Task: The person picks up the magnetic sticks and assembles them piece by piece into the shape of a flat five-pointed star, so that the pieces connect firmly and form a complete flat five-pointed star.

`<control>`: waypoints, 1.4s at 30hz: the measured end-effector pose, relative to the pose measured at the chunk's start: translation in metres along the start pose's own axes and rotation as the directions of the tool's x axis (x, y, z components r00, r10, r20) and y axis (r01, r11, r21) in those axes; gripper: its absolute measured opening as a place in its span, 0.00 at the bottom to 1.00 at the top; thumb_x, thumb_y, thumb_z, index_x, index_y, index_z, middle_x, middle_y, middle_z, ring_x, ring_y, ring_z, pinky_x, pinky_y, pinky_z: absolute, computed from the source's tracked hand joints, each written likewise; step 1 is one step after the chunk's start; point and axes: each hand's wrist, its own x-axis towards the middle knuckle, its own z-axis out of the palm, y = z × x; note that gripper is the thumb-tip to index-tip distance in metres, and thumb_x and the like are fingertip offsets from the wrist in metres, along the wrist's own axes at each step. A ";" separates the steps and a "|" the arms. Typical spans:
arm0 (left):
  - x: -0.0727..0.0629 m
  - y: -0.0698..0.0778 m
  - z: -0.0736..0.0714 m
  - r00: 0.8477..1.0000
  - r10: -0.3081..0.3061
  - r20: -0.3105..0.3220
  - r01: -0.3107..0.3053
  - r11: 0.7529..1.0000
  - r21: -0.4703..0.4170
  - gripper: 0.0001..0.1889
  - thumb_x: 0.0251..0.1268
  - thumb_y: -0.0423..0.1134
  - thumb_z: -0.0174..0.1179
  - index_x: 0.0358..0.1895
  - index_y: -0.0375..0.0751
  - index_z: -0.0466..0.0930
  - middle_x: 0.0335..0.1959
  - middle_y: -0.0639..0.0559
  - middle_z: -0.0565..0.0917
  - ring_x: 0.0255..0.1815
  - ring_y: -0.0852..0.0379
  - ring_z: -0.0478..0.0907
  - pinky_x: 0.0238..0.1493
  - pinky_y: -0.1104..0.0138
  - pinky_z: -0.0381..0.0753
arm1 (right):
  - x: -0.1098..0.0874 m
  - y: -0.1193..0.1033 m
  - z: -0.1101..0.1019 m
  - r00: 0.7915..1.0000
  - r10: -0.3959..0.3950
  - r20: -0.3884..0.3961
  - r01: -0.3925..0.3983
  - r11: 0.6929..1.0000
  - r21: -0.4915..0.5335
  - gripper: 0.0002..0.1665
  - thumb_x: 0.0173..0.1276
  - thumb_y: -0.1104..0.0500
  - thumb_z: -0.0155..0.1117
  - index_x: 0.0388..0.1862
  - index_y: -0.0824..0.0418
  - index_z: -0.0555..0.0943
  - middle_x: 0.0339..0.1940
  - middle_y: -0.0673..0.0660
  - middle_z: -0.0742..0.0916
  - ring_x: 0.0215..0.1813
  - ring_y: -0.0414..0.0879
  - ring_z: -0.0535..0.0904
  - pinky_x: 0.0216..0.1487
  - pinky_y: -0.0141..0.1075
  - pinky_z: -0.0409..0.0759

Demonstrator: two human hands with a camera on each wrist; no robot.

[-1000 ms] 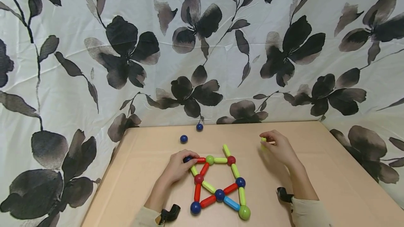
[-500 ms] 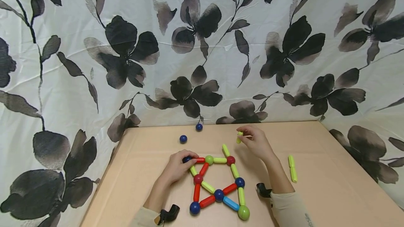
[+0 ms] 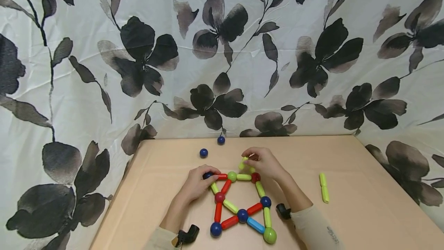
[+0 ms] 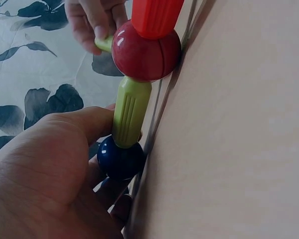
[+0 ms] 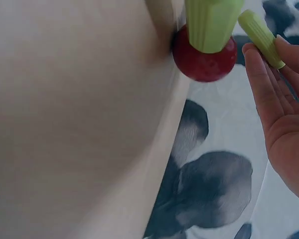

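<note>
A frame of magnetic balls and sticks lies on the table. My left hand [image 3: 193, 185] grips a dark blue ball [image 3: 207, 175] at its upper left corner; a yellow-green stick [image 4: 131, 112] joins that ball to a red ball [image 4: 145, 54] in the left wrist view. Between thumb and fingertips, my right hand [image 3: 266, 163] pinches a loose yellow-green stick [image 5: 261, 39], just beyond the frame's upper right red ball [image 3: 255, 177]. Another yellow-green stick on that ball is partly hidden by the right hand. A green ball [image 3: 232, 176] sits between both hands.
Two loose blue balls, a nearer one [image 3: 203, 153] and a farther one [image 3: 221, 140], lie toward the table's back edge. Yellow-green sticks [image 3: 324, 188] lie end to end on the right. A floral cloth [image 3: 215, 61] hangs behind the table [image 3: 367, 211].
My right hand has moved left with the yellow-green stick, from the right side to the frame's top corner. The left hand keeps its grip on the blue ball.
</note>
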 end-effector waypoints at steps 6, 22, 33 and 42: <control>0.002 0.002 0.001 1.000 -0.015 0.003 0.015 1.000 -0.001 0.06 0.74 0.43 0.65 0.48 0.57 0.89 0.50 0.60 0.87 0.59 0.52 0.81 0.67 0.47 0.75 | 0.011 -0.008 0.005 0.994 -0.032 0.103 0.037 0.998 -0.054 0.13 0.71 0.65 0.70 0.53 0.64 0.87 0.46 0.53 0.90 0.44 0.45 0.85 0.48 0.38 0.87; -0.001 0.000 -0.001 1.000 -0.023 0.007 0.023 1.000 -0.014 0.06 0.74 0.42 0.65 0.48 0.59 0.89 0.48 0.61 0.87 0.59 0.53 0.80 0.69 0.46 0.74 | 0.031 -0.009 0.005 0.963 0.062 0.262 -0.008 0.979 -0.205 0.11 0.73 0.65 0.67 0.51 0.65 0.88 0.40 0.55 0.90 0.37 0.42 0.81 0.43 0.38 0.83; -0.002 0.001 0.000 1.000 -0.024 0.010 0.024 1.000 -0.006 0.06 0.74 0.42 0.65 0.48 0.58 0.89 0.48 0.61 0.87 0.58 0.53 0.80 0.68 0.47 0.75 | 0.038 -0.004 0.005 0.922 0.147 0.359 -0.100 0.984 -0.147 0.10 0.76 0.64 0.63 0.50 0.64 0.87 0.15 0.53 0.78 0.13 0.42 0.68 0.18 0.30 0.69; -0.001 0.000 0.000 1.000 -0.017 0.004 0.017 1.000 -0.005 0.06 0.74 0.43 0.65 0.48 0.59 0.89 0.49 0.61 0.87 0.58 0.53 0.80 0.68 0.46 0.74 | 0.068 -0.015 0.017 0.996 0.012 0.094 0.016 0.958 -0.288 0.16 0.74 0.58 0.68 0.56 0.63 0.86 0.48 0.57 0.89 0.42 0.47 0.81 0.45 0.38 0.83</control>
